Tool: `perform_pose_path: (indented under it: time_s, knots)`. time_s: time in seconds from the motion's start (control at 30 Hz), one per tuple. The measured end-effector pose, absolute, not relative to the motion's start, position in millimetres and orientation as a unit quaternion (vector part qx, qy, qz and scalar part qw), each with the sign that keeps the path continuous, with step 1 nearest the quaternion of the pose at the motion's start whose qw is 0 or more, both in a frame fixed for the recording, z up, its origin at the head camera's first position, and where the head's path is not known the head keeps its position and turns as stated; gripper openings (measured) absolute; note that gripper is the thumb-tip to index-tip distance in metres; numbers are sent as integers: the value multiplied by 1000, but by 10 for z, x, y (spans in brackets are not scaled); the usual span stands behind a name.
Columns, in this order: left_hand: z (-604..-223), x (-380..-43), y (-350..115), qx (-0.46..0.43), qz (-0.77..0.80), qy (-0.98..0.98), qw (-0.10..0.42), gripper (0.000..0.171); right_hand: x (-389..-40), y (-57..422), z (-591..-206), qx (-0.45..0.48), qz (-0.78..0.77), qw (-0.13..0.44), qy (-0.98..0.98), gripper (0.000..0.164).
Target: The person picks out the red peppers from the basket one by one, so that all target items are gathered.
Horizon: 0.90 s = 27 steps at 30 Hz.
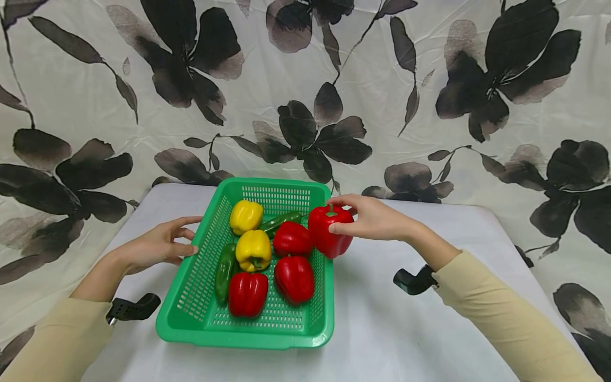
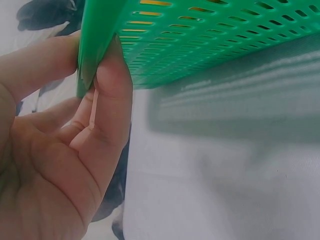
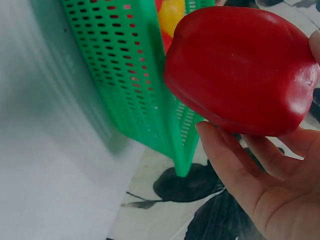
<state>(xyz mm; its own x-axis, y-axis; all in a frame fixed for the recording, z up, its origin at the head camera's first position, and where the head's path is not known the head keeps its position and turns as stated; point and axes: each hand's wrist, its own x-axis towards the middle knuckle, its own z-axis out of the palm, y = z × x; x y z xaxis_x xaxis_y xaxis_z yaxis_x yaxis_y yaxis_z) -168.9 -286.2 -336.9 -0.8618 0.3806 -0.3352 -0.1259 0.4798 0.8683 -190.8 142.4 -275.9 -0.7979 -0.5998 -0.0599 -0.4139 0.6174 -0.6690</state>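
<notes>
My right hand (image 1: 369, 216) grips a red bell pepper (image 1: 329, 233) over the right rim of a green plastic basket (image 1: 248, 339). In the right wrist view that pepper (image 3: 240, 70) lies between thumb and fingers, beside the basket wall. With thumb and fingers on either side, my left hand (image 1: 159, 244) pinches the basket's left rim, and the left wrist view shows this rim (image 2: 92, 50) up close. Inside the basket are two yellow bell peppers (image 1: 254, 250), several red bell peppers (image 1: 294, 279) and two long green vegetables (image 1: 225, 273).
The basket stands on a table with a white cover (image 1: 406, 329). A cloth with dark flowers (image 1: 305, 79) hangs behind the table. Each wrist carries a black camera mount, the left mount (image 1: 136, 307) close to the basket's left side and the right mount (image 1: 414, 280) above the table.
</notes>
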Motion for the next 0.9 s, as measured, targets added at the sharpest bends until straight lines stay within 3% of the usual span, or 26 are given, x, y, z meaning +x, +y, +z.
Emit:
perform_pose_path:
  time_s: [0.9]
  knots:
    - [-3398, -1689, -2877, 88, 508, 821, 247, 84, -2175, 1689, -3092, -164, -394, 139, 894, 55]
